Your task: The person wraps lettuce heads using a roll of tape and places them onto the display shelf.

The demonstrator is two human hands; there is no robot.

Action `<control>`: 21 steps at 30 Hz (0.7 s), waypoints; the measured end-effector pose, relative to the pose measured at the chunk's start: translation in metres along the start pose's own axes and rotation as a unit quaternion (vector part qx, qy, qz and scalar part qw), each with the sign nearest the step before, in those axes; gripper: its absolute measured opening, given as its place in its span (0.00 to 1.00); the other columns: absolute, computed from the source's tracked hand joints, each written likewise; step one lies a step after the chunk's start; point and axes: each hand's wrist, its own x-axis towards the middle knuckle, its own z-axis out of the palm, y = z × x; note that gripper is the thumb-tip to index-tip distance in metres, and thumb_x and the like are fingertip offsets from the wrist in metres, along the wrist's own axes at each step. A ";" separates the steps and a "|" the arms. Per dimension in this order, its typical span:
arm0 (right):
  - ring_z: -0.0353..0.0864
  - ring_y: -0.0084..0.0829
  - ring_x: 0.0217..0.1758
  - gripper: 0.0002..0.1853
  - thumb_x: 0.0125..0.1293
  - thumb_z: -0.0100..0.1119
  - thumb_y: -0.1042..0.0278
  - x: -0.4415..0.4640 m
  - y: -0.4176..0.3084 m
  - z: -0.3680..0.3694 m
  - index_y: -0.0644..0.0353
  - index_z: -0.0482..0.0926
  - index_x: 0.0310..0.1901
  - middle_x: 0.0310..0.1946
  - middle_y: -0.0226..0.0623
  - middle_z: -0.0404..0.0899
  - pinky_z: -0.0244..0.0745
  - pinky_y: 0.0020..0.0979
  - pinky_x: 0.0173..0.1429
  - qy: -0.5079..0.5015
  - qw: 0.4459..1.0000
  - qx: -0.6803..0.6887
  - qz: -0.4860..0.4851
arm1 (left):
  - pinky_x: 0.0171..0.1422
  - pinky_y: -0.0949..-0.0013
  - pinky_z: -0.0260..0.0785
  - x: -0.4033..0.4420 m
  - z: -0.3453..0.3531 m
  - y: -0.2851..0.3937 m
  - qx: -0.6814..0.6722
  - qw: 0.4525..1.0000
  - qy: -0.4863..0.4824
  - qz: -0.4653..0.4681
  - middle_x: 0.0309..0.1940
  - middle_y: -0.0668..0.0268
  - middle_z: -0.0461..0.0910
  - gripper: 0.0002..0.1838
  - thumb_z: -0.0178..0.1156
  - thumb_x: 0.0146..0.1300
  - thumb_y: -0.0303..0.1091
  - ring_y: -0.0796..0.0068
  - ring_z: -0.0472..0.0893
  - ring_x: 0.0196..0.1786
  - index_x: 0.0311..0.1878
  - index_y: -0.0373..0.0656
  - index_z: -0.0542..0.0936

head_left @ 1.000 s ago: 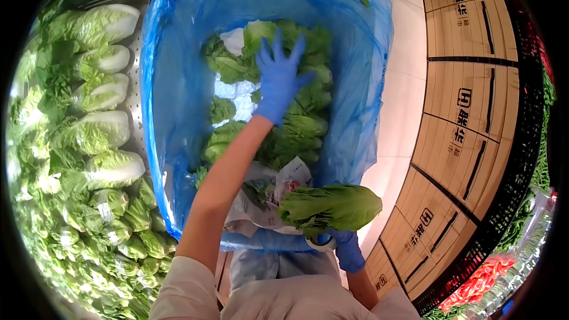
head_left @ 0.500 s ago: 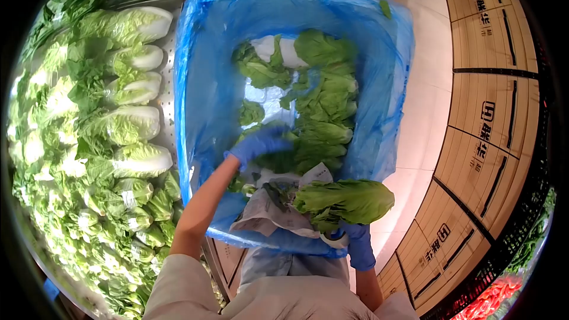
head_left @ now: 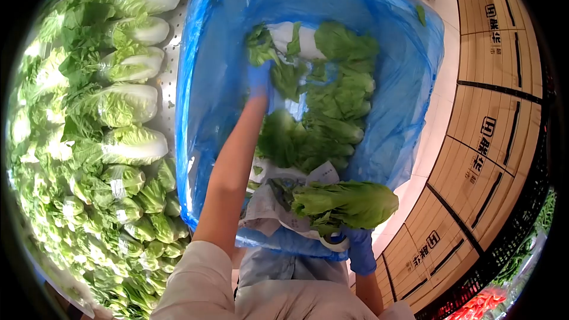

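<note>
My left hand (head_left: 261,80), in a blue glove, reaches deep into a crate lined with blue plastic (head_left: 403,83). It touches loose lettuce leaves (head_left: 261,47) at the crate's left side; motion blur hides its fingers. Close to my body, my right hand (head_left: 360,252), also blue-gloved, is closed under a head of green leaf lettuce (head_left: 349,201), holding it near the front rim. A white ring like a tape roll (head_left: 335,243) is at the right fingers. Crumpled printed paper (head_left: 267,210) lies left of this head. More lettuce heads (head_left: 338,106) line the crate's right half.
To the left, a display shelf holds napa cabbages (head_left: 133,104) and bundled leafy greens (head_left: 127,210). Brown printed cartons (head_left: 492,53) run along the right, beside a black crate edge (head_left: 510,219). Red produce (head_left: 480,305) shows at bottom right.
My left hand has moved forward, from the near lettuce to the leaves at the crate's far left. My right hand still holds its lettuce head in nearly the same place. The view has shifted slightly.
</note>
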 end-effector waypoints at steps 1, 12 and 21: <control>0.70 0.31 0.57 0.33 0.48 0.69 0.64 0.002 -0.002 -0.001 0.56 0.68 0.58 0.55 0.35 0.71 0.63 0.33 0.63 0.000 1.000 0.003 0.004 | 0.55 0.57 0.66 -0.009 -0.016 -0.010 0.062 0.990 -0.040 0.122 0.55 0.55 0.69 0.32 0.64 0.53 0.41 0.58 0.72 0.52 0.59 0.37 0.65; 0.73 0.28 0.54 0.30 0.46 0.70 0.71 0.028 -0.032 0.009 0.60 0.72 0.54 0.52 0.36 0.74 0.68 0.31 0.59 0.003 0.964 0.223 0.145 | 0.55 0.56 0.63 -0.079 -0.061 -0.008 0.545 0.782 0.001 0.302 0.47 0.50 0.70 0.34 0.64 0.51 0.48 0.48 0.70 0.50 0.56 0.37 0.66; 0.74 0.26 0.51 0.33 0.49 0.70 0.71 0.061 -0.036 0.022 0.64 0.66 0.57 0.48 0.37 0.75 0.70 0.27 0.53 -0.035 0.962 0.219 0.162 | 0.56 0.57 0.64 -0.055 -0.013 0.002 0.731 0.578 -0.278 0.234 0.47 0.53 0.75 0.44 0.71 0.38 0.54 0.53 0.73 0.53 0.58 0.44 0.67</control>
